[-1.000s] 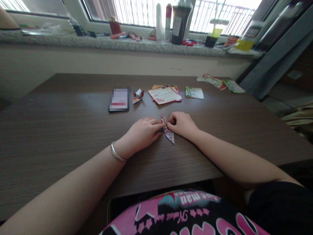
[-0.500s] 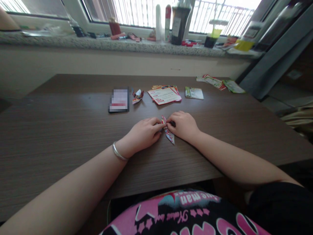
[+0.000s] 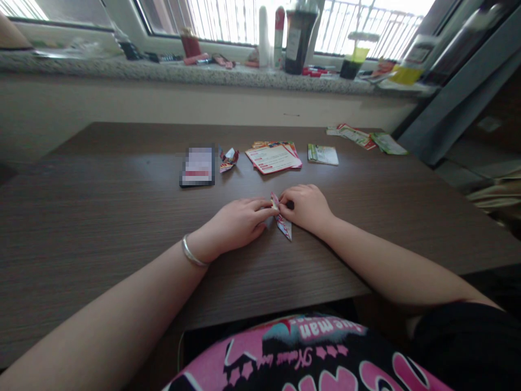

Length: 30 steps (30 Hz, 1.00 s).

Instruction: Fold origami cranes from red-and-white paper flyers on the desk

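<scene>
Between my two hands is a narrow folded paper (image 3: 284,225), white with red print, pointed at its near end and lying on the brown table (image 3: 122,228). My left hand (image 3: 244,220), with a silver bangle at the wrist, has its fingertips closed on the paper's left edge. On the other side, the thumb and forefinger of my right hand (image 3: 306,207) pinch the paper's upper right part. Some of the paper is hidden under the fingertips. Beyond the hands stands a small folded paper piece (image 3: 228,159) with coloured print.
Left of the folded piece is a blurred dark-edged device (image 3: 197,166). Printed sheets (image 3: 274,157) and a small stack of cards (image 3: 323,155) lie beyond my hands, with more leaflets (image 3: 358,137) at the far right. Bottles and a dark jug (image 3: 299,43) line the windowsill (image 3: 228,79).
My left hand has shifted slightly, its fingers a little straighter on the paper. The folded paper has moved marginally to the right. My right hand stays nearly in place.
</scene>
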Available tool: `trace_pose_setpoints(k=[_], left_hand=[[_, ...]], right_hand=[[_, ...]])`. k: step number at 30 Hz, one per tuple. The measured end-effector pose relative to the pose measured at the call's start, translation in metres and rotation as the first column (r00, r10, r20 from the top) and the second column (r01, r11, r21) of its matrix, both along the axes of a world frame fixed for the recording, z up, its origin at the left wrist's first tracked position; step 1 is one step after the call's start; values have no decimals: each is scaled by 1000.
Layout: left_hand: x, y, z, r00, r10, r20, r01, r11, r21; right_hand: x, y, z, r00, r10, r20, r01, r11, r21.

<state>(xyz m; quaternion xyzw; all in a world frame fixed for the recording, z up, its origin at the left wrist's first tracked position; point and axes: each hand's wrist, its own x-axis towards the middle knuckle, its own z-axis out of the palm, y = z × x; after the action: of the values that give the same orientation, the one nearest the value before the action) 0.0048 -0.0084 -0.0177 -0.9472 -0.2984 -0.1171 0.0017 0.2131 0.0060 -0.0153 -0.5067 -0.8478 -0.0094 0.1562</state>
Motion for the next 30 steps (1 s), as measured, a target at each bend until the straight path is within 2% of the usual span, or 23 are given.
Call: trace_pose_setpoints(k=[8, 12, 24, 30], left_hand=[[5, -9, 6, 995, 69, -78, -65, 997, 49], [7, -11, 5, 992, 94, -81, -91, 995, 40], [3, -4, 4, 995, 96, -33, -98, 993, -67], [2, 2, -4, 993, 112, 28, -108, 985, -131]], right_hand=[[18, 20, -12, 952, 240, -193, -253, 967, -45], [21, 24, -14, 926, 306, -223, -322, 946, -39], [22, 22, -13, 931, 311, -193, -329, 942, -71], [21, 21, -15, 967, 221, -126, -226, 974, -31]])
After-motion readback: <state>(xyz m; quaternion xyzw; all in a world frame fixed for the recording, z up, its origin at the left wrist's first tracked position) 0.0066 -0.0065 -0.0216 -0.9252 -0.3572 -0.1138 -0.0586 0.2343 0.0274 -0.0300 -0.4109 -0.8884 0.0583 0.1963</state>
